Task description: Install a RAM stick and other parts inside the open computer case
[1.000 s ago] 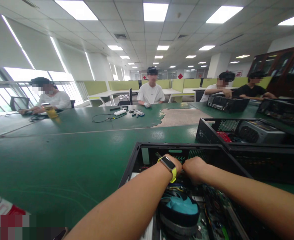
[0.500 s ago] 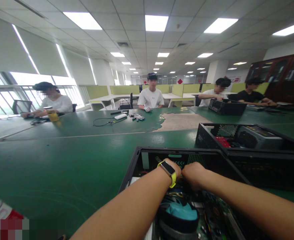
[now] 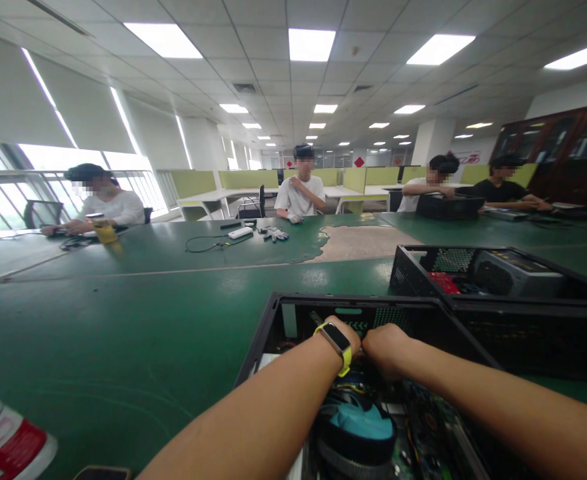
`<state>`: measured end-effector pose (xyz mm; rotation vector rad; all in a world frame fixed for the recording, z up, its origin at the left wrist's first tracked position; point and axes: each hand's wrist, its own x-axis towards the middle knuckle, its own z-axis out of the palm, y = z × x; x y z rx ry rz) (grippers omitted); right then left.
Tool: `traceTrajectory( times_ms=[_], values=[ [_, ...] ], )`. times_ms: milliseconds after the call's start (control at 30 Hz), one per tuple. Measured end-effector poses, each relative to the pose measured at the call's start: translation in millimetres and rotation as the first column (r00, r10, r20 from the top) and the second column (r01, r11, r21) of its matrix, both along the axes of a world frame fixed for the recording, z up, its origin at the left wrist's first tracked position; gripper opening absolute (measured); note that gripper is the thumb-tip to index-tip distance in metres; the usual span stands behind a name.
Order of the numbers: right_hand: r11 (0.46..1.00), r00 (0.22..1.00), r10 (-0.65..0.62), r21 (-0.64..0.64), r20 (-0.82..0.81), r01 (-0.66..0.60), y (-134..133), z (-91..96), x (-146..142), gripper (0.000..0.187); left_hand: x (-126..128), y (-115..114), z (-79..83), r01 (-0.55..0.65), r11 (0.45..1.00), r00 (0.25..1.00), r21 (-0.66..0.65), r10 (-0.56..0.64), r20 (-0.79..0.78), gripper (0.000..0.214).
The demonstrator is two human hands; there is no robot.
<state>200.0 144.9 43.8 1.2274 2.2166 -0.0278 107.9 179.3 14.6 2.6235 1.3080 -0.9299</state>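
Observation:
Both my hands reach into an open black computer case (image 3: 268,327) in front of me. My left hand (image 3: 348,333), with a yellow-banded watch (image 3: 337,339) on the wrist, bends down inside the far part of the case. Touching or almost touching it is my right hand (image 3: 384,345), its fingers curled closed. The fingertips of both hands and whatever they grip are hidden. Nearer to me, below the hands, sits a round CPU cooler (image 3: 358,427) with a light-blue fan. Thin wires and a green circuit board (image 3: 433,420) lie beside it.
A second open case (image 3: 503,303) with a grey power supply (image 3: 518,272) stands at right. A bottle (image 3: 13,437) lies at lower left, near a dark phone-like object (image 3: 102,473). Gloves (image 3: 274,234) and a cable lie across the table. Several people sit around it.
My hands stay nearly still in the case. The person opposite has raised one hand to the shoulder. The black case at the far right has shifted slightly under another person's arms.

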Motion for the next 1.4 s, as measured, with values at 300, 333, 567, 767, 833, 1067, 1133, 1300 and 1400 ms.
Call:
traceTrajectory(
  times_ms=[300, 333, 567, 767, 833, 1067, 1133, 1300, 1400],
  values=[
    [1.0, 1.0, 0.012, 0.026, -0.014, -0.011, 2.6, -7.1, 2.9, 0.048, 0.3, 1.8, -3.0, -0.005, 1.0, 1.0, 0.022, 0.005, -0.002, 0.03],
    [1.0, 1.0, 0.006, 0.024, -0.013, -0.006, 2.4, -6.5, 2.6, 0.047, 0.4, 1.9, -3.2, -0.002, 1.0, 1.0, 0.021, 0.002, -0.005, 0.032],
    [1.0, 1.0, -0.018, 0.025, -0.021, 0.019, 1.4, -3.6, 1.6, 0.047, 0.2, -0.3, -0.8, 0.009, 1.0, 1.0, 0.016, -0.008, -0.025, 0.038],
    [1.0, 0.999, -0.029, 0.005, -0.028, 0.029, 3.9, -6.9, 1.4, 0.048, 0.4, -1.4, 2.0, 0.005, 1.0, 1.0, 0.002, -0.005, -0.02, 0.032],
    [1.0, 1.0, -0.025, 0.002, -0.019, 0.025, 4.2, -7.2, 1.2, 0.048, 0.8, -1.6, 2.9, -0.005, 1.0, 1.0, 0.001, 0.005, -0.017, 0.031],
    [1.0, 1.0, 0.012, 0.027, -0.005, -0.012, 3.3, -5.8, 1.4, 0.049, 1.9, -1.1, 5.1, -0.019, 1.0, 0.999, -0.005, 0.019, -0.033, 0.025],
    [1.0, 1.0, 0.018, 0.018, 0.0, -0.018, 2.5, -4.0, 0.9, 0.05, 2.3, -1.5, 6.7, -0.019, 1.0, 0.999, -0.018, 0.019, -0.042, 0.026],
    [1.0, 1.0, 0.012, -0.006, 0.008, -0.012, 1.1, 0.2, -1.0, 0.054, 3.0, -5.5, 12.5, -0.008, 0.999, 0.999, -0.034, 0.006, -0.054, 0.028],
    [1.0, 1.0, 0.018, -0.004, 0.002, -0.018, 1.3, 1.1, -1.3, 0.055, 3.8, -7.9, 16.6, -0.009, 0.999, 0.998, -0.041, 0.006, -0.062, 0.029]
  ],
)
